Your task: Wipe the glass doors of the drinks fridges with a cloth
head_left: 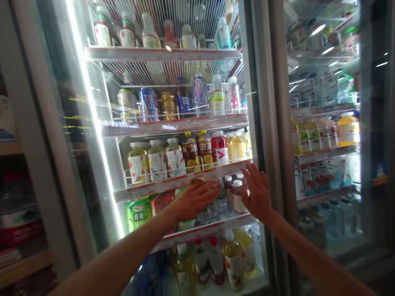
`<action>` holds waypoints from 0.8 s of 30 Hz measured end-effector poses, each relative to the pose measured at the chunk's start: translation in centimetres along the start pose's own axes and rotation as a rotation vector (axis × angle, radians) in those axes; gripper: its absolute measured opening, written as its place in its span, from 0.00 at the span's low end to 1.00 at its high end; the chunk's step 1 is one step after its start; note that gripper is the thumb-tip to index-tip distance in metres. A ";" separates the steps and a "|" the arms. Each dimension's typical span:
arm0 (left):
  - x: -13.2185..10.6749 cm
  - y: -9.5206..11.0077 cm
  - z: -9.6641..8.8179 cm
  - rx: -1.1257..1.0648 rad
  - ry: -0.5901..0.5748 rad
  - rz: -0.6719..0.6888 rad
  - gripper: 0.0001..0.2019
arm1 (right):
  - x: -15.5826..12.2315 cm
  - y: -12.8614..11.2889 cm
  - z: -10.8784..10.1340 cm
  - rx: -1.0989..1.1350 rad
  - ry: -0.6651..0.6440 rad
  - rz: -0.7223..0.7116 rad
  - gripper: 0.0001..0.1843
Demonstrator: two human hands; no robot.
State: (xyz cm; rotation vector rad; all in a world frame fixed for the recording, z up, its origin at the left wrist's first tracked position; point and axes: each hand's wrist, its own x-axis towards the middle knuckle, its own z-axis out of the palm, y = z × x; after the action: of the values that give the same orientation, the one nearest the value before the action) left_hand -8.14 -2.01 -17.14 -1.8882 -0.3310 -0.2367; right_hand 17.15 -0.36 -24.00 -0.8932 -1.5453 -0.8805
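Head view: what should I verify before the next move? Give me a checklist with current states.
1. Left hand in view: ok, before the shelves.
2. What the left hand holds: cannot tell, blurred.
3. Right hand open: ok, fingers extended.
4. Hands touching glass: cannot tell.
5. Red drink bottle upright: ok.
6. Light strip lit: ok.

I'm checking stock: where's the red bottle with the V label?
In the head view, the red bottle stands right of centre on the third shelf down, between a yellow-capped brown bottle and pale yellow bottles.
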 end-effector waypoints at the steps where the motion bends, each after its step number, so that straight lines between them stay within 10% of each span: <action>1: -0.6 0.2 0.0 0.000 -0.013 0.046 0.21 | -0.1 -0.1 0.1 0.005 -0.010 -0.007 0.34; 8: -1.4 -3.5 -1.4 0.080 0.163 -0.581 0.22 | 0.1 -1.5 0.5 0.046 0.009 -0.003 0.35; 13: -3.9 -1.5 -1.3 0.018 0.021 -0.068 0.21 | -0.1 -3.4 1.0 0.078 -0.036 -0.055 0.35; 18: -5.2 -1.7 -1.8 0.032 0.100 -0.419 0.23 | -0.3 -4.3 1.3 0.113 -0.042 -0.060 0.36; 24: -8.8 5.3 -0.9 -0.167 -0.094 0.014 0.21 | -2.1 -5.5 2.0 0.150 -0.109 -0.080 0.36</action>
State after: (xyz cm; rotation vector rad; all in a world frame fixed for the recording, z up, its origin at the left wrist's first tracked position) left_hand -14.61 -5.55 -24.37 -2.0705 -0.3715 -0.1707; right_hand 11.65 -1.22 -26.74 -0.7864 -1.7281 -0.7715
